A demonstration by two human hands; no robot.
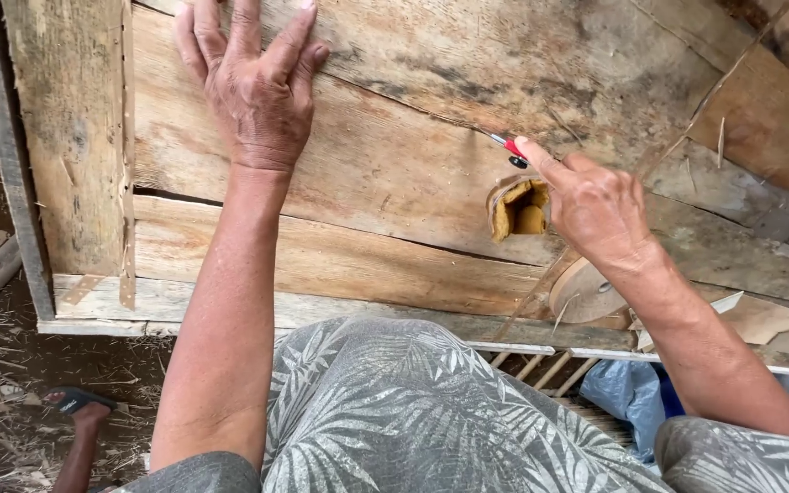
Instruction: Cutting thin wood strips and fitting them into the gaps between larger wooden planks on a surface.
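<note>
My left hand (pixel 256 87) lies flat, fingers spread, on a rough wooden plank (pixel 367 155) of a weathered board panel. My right hand (pixel 586 205) grips a thin tool with a red and black tip (pixel 510 152), its point touching the plank surface. Just below the tool sits a small yellowish-brown curled object (pixel 518 208), partly covered by my right hand. A round wooden disc (pixel 582 292) shows under my right wrist.
A grey upright post (pixel 11 155) edges the panel on the left. Thin slats (pixel 541 365) and a blue plastic bag (pixel 627 393) lie below the panel. A sandalled foot (pixel 79 406) rests on straw-littered ground at lower left. My leaf-patterned shorts (pixel 394 411) fill the foreground.
</note>
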